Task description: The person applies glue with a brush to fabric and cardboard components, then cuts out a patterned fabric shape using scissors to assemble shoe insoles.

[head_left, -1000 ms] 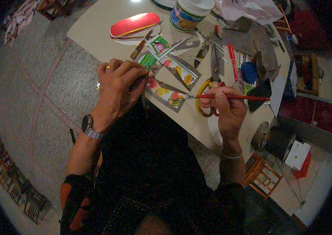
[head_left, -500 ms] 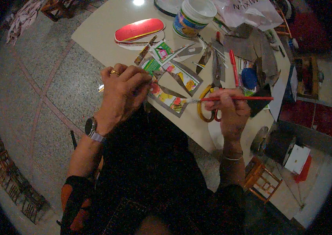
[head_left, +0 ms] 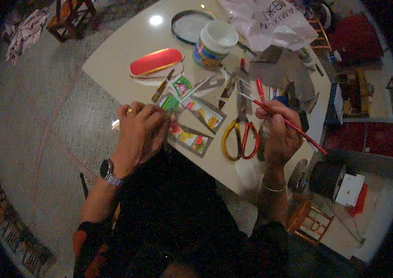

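My right hand (head_left: 283,134) grips a thin red-handled brush (head_left: 308,138), its pale tip up and to the left above the table. Its fingers are closed round the handle, to the right of scissors (head_left: 241,139) with one yellow and one red handle loop. At the table's near edge my left hand (head_left: 142,132) has its fingers bunched together on the end of a printed card strip (head_left: 190,139) with a grey border and flower pictures. The fingertips are partly hidden. A second printed strip (head_left: 211,118) and a green picture card (head_left: 181,88) lie beyond it.
A white tub (head_left: 215,44) stands at the back near its round lid (head_left: 189,26). A red oval piece (head_left: 156,63) lies at the left. Further right are a pale plastic bag (head_left: 270,23), grey material (head_left: 282,69) and a red pen (head_left: 259,88).
The brush has come away from the card strip; my right hand has tilted it tip-upward, clear of the scissors' handles. The left hand stays at the strip's end. The view has shifted.
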`<state>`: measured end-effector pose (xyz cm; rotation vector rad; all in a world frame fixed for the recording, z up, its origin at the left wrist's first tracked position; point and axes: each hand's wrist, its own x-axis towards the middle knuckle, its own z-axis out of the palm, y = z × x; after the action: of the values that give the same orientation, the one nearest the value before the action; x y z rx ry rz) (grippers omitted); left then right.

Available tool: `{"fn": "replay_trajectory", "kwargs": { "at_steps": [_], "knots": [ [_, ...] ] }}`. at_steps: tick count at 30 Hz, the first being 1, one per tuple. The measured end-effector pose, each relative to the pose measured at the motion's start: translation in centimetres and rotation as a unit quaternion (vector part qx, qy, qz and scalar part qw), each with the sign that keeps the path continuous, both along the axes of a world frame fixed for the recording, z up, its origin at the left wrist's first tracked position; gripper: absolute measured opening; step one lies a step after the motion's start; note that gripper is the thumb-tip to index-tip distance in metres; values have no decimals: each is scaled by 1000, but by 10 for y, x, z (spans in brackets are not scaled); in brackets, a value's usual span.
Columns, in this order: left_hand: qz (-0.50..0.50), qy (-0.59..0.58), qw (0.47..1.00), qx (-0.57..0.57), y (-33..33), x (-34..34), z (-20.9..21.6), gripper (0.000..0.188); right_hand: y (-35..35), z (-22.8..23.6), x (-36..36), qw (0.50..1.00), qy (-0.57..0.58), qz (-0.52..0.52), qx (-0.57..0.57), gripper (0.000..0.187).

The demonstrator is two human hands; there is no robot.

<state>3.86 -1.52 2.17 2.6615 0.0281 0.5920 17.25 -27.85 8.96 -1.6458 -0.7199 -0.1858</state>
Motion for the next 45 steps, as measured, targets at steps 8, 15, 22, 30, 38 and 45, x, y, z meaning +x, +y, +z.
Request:
{"fn": "replay_trajectory", "kwargs": {
  "at_steps": [8,15,22,30,38,45],
  "knots": [
    [-31,40,998,-39,4,-1,6,19,50,45,34,998,-38,2,59,20],
    [-30,38,998,-39,2,-4,8,25,82,24,74,987,125,-10,104,18],
    [-32,-4,998,-46,0,-3,10,25,99,10,92,978,201,-34,34,19],
    [-50,-7,998,-22,-1,-4,10,25,54,14,59,964,239,-63,-99,23],
    [-97,65,993,-6,-3,-4,20,36,-23,-18,-13,856,69,-18,-512,33],
    [-178,92,980,15,2,2,16,42,-11,-17,-25,857,44,-74,-509,45]
  ]
}}
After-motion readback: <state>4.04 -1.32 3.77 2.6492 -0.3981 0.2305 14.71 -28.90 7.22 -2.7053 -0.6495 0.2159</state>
